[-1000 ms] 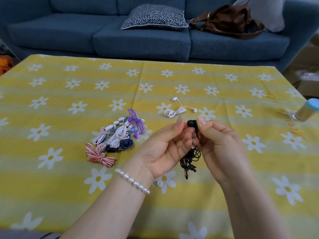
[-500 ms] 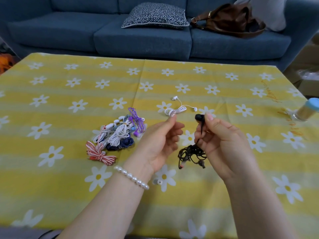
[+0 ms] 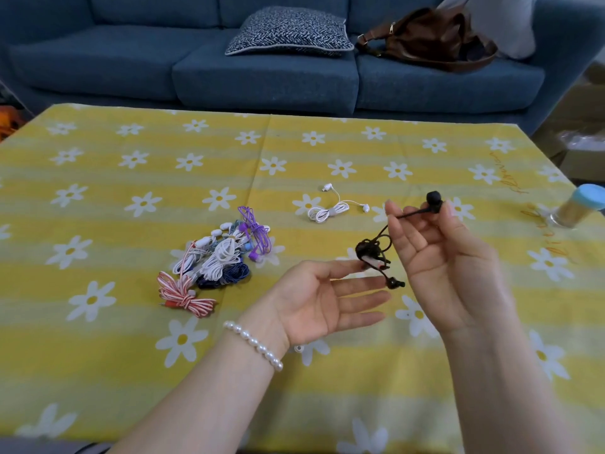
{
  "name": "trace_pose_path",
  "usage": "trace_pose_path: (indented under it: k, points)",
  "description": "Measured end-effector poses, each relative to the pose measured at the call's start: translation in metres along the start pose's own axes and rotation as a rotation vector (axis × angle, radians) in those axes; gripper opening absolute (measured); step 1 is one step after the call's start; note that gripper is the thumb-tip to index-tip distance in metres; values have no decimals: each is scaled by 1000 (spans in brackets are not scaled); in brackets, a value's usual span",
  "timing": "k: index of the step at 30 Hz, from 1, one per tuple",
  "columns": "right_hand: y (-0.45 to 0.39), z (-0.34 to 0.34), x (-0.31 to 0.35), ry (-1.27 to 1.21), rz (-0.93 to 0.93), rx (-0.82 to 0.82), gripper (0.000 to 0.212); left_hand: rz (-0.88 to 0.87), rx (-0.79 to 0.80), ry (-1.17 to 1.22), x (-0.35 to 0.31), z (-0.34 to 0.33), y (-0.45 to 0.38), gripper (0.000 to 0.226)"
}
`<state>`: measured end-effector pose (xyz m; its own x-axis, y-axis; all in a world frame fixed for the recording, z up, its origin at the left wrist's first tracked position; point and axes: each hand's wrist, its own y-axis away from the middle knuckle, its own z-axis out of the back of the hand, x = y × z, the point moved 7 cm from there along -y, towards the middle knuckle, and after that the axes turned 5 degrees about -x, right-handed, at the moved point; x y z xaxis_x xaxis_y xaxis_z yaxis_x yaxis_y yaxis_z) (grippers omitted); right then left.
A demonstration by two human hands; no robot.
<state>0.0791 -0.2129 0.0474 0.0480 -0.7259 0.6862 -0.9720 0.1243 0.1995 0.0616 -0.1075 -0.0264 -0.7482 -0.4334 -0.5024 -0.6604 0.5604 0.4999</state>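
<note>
a tabletop [image 3: 131, 339] under a yellow striped cloth printed with white daisies stands before a blue sofa [image 3: 262, 77], which carries a patterned cushion [image 3: 288, 31] and a brown bag [image 3: 425, 37]. orange cursive writing [image 3: 510, 175] runs along the cloth's right edge, too small to read. a blue-lidded jar [image 3: 582, 208] stands there. the right grip [image 3: 438, 257] pinches one bud of the black earphones [image 3: 370, 250], held above the cloth with the tangled cord hanging. the left grip [image 3: 314, 299] lies flat, palm up, fingertips touching the tangle. a pile of coloured earphones [image 3: 219, 260] lies to the left, white earphones [image 3: 330, 211] beyond.
</note>
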Motion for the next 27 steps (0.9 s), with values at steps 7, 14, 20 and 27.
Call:
trace_pose_path:
  k: [7, 14, 20, 27]
  points:
    - [-1, 0, -1, -60, -22, 1, 16, -43, -34, -48, 8, 2, -4, 45]
    - [1, -3, -6, -189, -102, -11, 27, -33, 83, 93, 14, -16, -5, 32]
    - [-2, 1, -4, -242, -109, -46, 20, -145, 56, 331, -8, -11, -1, 30]
    - [0, 1, -8, -153, -180, -9, 22, -186, -51, 425, -15, 1, -1, 18]
